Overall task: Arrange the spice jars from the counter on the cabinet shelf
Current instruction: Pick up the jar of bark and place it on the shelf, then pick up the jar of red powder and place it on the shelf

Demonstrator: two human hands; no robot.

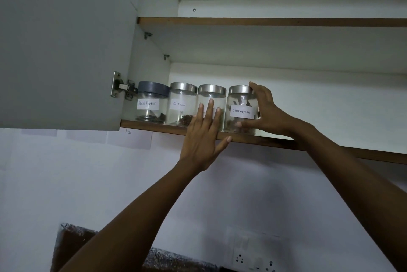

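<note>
Head view looks up at our two hands, raised to the lower cabinet shelf. Our right hand grips the cinnamon jar: the fingers curl round its right side up to the steel lid, and the thumb lies low across the front of the glass. This jar stands upright near the shelf's front edge, long axis vertical, lid up. Its white label faces us and reads "Cinnamon" in handwriting.

Our left hand is spread, with straight fingers laid against the front of the third jar, just left of the right hand. Its thumb reaches to the shelf's front edge. The fingers cover that jar's label, so we cannot read it.

Left of the left hand stand the cloves jar, labelled "Cloves", and the black pepper jar, labelled "Black Pepper" and capped in grey rather than steel. All four jars stand upright in one row, close side by side, labels turned outward.

Further left hangs the open cabinet door on its hinge. Above both hands runs the upper shelf. Below our forearms a wall socket shows.
</note>
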